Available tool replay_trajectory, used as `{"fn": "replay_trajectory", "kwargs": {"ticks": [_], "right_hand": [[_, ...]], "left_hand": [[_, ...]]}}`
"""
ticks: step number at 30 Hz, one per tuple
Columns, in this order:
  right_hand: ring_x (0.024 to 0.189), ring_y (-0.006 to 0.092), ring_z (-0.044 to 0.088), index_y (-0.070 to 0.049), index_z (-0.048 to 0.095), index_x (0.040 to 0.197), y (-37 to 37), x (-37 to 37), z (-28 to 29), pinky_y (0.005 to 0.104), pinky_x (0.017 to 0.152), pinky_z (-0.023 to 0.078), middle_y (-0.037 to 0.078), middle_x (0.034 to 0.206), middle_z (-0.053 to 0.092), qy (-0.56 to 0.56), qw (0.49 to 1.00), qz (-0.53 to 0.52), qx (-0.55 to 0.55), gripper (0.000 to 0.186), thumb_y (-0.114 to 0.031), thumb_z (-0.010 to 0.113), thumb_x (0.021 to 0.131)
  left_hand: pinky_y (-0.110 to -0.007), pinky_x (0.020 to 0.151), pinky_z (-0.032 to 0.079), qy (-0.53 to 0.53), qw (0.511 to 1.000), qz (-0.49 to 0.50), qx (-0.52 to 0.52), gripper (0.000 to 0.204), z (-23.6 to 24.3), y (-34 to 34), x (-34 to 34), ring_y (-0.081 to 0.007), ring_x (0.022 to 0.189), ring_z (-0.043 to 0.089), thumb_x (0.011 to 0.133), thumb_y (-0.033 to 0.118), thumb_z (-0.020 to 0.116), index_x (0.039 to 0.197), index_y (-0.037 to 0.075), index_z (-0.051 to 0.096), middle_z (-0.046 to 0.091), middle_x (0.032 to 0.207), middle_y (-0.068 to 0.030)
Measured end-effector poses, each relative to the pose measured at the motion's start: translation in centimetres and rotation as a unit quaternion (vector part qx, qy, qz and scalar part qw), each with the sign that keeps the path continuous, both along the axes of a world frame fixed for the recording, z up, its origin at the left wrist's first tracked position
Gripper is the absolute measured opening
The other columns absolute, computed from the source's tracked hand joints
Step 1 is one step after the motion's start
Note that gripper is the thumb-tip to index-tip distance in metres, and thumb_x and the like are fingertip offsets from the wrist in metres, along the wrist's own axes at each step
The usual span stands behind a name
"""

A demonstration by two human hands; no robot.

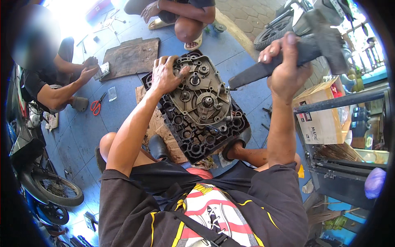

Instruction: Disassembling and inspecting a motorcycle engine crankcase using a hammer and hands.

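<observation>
A grey metal engine case [197, 96], with shafts and bearings showing on its face, lies on a black plastic crate [193, 150] between my feet. My left hand [166, 76] grips the case's upper left edge, its thumb on the face and its fingers over the rim. Raised to the right of the case, my right hand [290, 70] is closed around a dark, worn hammer [329, 41]. The hammer's head points up and right, while its handle end [242, 79] reaches back toward the case.
Cardboard [158, 123] lies under the crate. On the blue tiles are red-handled scissors [96, 108] and a brown board [129, 57]. One person crouches at left holding a metal part [103, 71]; another squats beyond the case. Motorcycles stand left and far right; a carton [319, 111] sits on a rack at right.
</observation>
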State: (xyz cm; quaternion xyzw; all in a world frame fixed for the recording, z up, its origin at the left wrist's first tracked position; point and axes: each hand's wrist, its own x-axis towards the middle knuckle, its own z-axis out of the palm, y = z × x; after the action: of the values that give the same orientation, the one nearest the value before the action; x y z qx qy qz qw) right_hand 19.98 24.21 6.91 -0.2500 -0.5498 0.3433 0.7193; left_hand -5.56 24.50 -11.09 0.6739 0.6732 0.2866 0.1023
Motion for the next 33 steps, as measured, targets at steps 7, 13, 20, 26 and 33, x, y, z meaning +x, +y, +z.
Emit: {"fn": "replay_trajectory", "kwargs": {"ticks": [7, 13, 20, 26, 33], "right_hand": [[0.055, 0.0165, 0.051, -0.007, 0.051, 0.081, 0.3, -0.5, 2.2, 0.0364, 0.059, 0.045, 0.005, 0.064, 0.051, 0.047, 0.989, 0.14, -0.03, 0.031, -0.033, 0.053, 0.097], [0.051, 0.0189, 0.05, -0.002, 0.052, 0.084, 0.7, -1.1, -4.0, 0.0378, 0.051, 0.046, 0.007, 0.064, 0.05, -0.025, 0.997, 0.056, -0.036, 0.02, -0.017, 0.059, 0.095], [0.057, 0.0196, 0.051, -0.008, 0.048, 0.078, -0.3, 0.8, 3.4, 0.0395, 0.06, 0.045, 0.006, 0.066, 0.051, 0.001, 0.999, 0.021, -0.032, 0.031, -0.034, 0.054, 0.095], [0.054, 0.0179, 0.051, -0.003, 0.052, 0.083, -0.3, -2.2, -4.6, 0.0387, 0.054, 0.046, 0.006, 0.064, 0.05, -0.104, 0.995, 0.003, 0.004, 0.022, -0.021, 0.057, 0.094], [0.052, 0.0187, 0.049, -0.004, 0.055, 0.087, -2.3, -0.9, -3.1, 0.0382, 0.053, 0.045, 0.007, 0.064, 0.05, 0.022, 0.995, 0.029, -0.092, 0.018, -0.02, 0.062, 0.091]], "left_hand": [[-0.046, 0.102, 0.039, 0.011, 1.0, 0.001, 0.017, 0.07, 0.6, -0.2, 0.1, -0.0368, 0.117, 0.047, 0.081, 0.059, 0.064, 0.126, 0.006, 0.058, 0.055, 0.12, -0.0198], [-0.044, 0.103, 0.038, 0.036, 0.999, 0.002, 0.008, 0.074, 0.5, -0.1, 0.2, -0.0349, 0.119, 0.045, 0.08, 0.061, 0.065, 0.128, 0.007, 0.057, 0.054, 0.122, -0.019], [-0.045, 0.103, 0.039, 0.025, 1.0, 0.002, 0.008, 0.078, -0.2, 0.0, 0.7, -0.0348, 0.119, 0.046, 0.079, 0.065, 0.065, 0.13, 0.006, 0.057, 0.053, 0.124, -0.0202], [-0.047, 0.104, 0.038, 0.026, 1.0, 0.006, 0.002, 0.079, -0.1, -0.6, -0.1, -0.0373, 0.122, 0.045, 0.078, 0.066, 0.066, 0.129, 0.007, 0.057, 0.053, 0.125, -0.0216], [-0.047, 0.107, 0.036, 0.011, 1.0, 0.008, 0.009, 0.076, -1.0, -0.8, 0.2, -0.0385, 0.124, 0.044, 0.077, 0.064, 0.068, 0.129, 0.01, 0.059, 0.053, 0.125, -0.0224]]}}
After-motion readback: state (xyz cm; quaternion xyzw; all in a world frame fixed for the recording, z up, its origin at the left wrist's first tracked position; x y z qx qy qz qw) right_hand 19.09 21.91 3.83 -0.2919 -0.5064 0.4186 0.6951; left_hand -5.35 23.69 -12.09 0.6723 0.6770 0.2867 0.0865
